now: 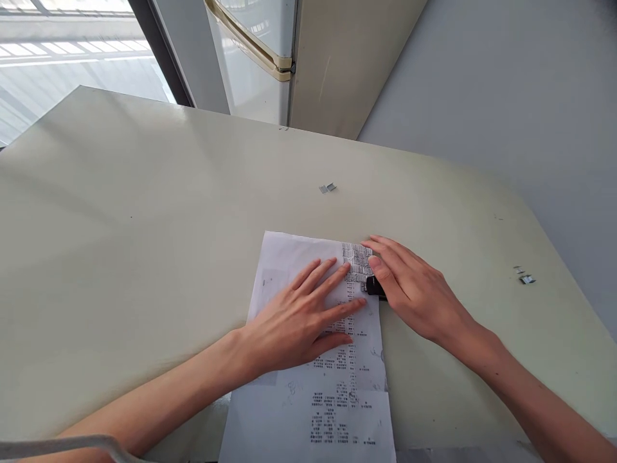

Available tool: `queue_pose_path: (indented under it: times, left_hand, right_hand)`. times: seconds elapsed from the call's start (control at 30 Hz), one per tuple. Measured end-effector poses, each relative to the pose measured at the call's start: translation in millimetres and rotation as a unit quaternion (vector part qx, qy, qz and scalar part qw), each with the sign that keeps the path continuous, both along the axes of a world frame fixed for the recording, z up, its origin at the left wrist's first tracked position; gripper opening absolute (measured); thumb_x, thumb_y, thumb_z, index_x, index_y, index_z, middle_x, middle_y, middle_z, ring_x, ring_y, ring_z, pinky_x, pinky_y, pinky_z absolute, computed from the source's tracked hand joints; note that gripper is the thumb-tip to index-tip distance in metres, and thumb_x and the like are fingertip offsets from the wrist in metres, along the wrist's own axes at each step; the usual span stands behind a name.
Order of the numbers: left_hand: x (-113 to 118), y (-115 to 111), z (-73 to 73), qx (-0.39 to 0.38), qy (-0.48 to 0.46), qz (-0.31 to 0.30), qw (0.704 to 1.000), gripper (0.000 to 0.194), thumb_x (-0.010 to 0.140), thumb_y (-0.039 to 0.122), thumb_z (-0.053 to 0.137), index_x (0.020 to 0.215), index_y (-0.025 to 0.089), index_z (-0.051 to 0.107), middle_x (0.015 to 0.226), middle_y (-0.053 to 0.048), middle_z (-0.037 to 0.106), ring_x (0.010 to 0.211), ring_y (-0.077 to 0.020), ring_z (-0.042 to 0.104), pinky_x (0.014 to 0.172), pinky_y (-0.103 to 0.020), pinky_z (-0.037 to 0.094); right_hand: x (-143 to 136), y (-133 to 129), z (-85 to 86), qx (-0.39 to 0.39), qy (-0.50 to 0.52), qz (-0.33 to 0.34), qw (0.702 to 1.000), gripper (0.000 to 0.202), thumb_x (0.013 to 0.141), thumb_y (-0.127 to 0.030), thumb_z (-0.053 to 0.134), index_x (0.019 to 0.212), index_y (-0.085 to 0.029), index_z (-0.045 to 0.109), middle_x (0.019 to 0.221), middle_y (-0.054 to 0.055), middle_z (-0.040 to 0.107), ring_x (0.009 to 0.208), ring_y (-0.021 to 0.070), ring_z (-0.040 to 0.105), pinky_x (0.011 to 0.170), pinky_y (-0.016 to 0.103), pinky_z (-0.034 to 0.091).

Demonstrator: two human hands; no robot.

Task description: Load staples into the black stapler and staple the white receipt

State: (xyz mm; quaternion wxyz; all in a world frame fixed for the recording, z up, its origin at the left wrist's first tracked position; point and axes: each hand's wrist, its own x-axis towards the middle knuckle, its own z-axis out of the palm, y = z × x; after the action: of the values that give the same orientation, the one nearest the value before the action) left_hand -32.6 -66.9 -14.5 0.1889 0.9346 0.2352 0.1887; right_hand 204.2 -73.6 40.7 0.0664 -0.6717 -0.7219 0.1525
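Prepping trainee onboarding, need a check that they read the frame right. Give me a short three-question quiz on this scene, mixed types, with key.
1. Name it: what black tool is at the right hand?
2. True or false: the left hand is clenched in a fist.
3. Multiple choice: at which corner of the paper, as the wearer sees it, do the dense rows of staples lie?
A) far left
B) far right
C) near left

Key:
1. A stapler, its metal tip over the paper.
2. False; it lies on the paper with fingers spread.
3. B.
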Motion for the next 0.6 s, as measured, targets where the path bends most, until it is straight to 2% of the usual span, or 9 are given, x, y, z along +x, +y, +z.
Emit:
queue_pose_path:
  times: [0.37,0.6]
  left_hand:
    - [0.9,0.9,0.2,0.0,0.01,-0.003,1.0,0.053,0.106,0.05,0.057,0.153,0.026,0.055,0.174,-0.015,0.028,0.161,-0.0393,0.023,0.128,-0.062,0.03]
    - [0.3,0.3,1.2,-0.004,0.011,-0.007,1.0,0.053,0.106,0.048,0.058,0.153,0.025,0.055,0.174,-0.015,0.027,0.161,-0.0394,0.023,0.129,-0.062,0.029]
  right_hand:
    - [0.7,0.9,-1.2,-0.005,0.004,0.0,1.0,0.049,0.11,-0.048,0.029,0.144,-0.03,0.061,0.158,0.003,0.058,0.146,0.029,0.054,0.117,0.053,0.049]
    - [6.8,-2.3,2.0,-0.031,0.075,-0.031,0.996,0.05,0.111,-0.052,0.026,0.143,-0.036,0.061,0.158,-0.002,0.057,0.149,0.0277,0.051,0.121,0.052,0.045]
